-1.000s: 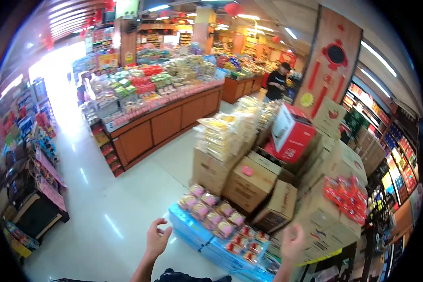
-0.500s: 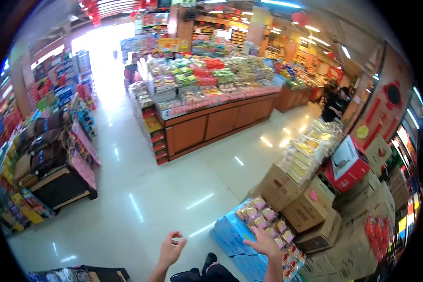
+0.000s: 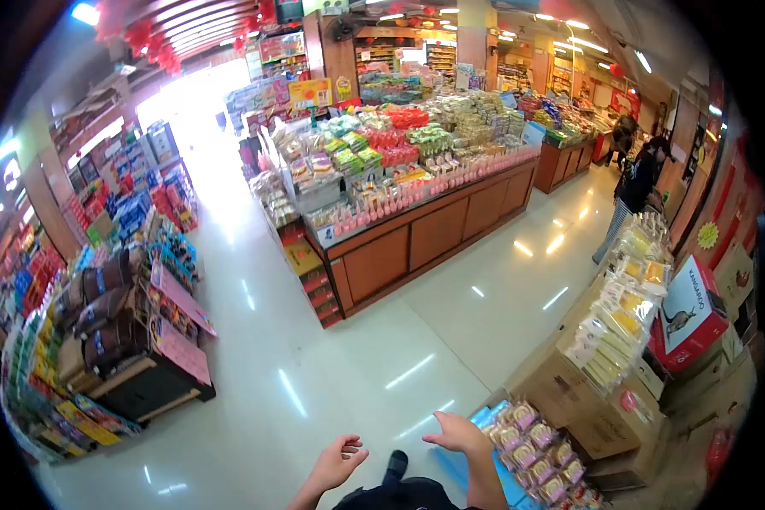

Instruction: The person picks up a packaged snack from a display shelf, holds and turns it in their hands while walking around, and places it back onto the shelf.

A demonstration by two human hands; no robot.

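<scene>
My left hand (image 3: 340,461) is held out low in front of me, over the shiny tiled floor. Its fingers are loosely bent with a gap to the thumb, and nothing is in it. To the right, my right hand (image 3: 457,432) hovers over the floor beside a stack of blue packs (image 3: 493,416), fingers stretched out and holding nothing. Small wrapped pastries (image 3: 535,438) lie on that stack, nearest to my right hand. No contact between either hand and the goods shows.
A wooden counter (image 3: 438,246) heaped with packaged food stands ahead. On the left is a display of bags (image 3: 110,331). Cardboard boxes (image 3: 599,399), bagged goods (image 3: 620,314) and a red-white box (image 3: 688,314) line the right. Further off at right stands a person (image 3: 636,187) in dark clothes.
The view has moved forward and tilted, so the counter looks nearer and the boxes sit further right. Both hands remain raised and empty. The person at right shows more fully.
</scene>
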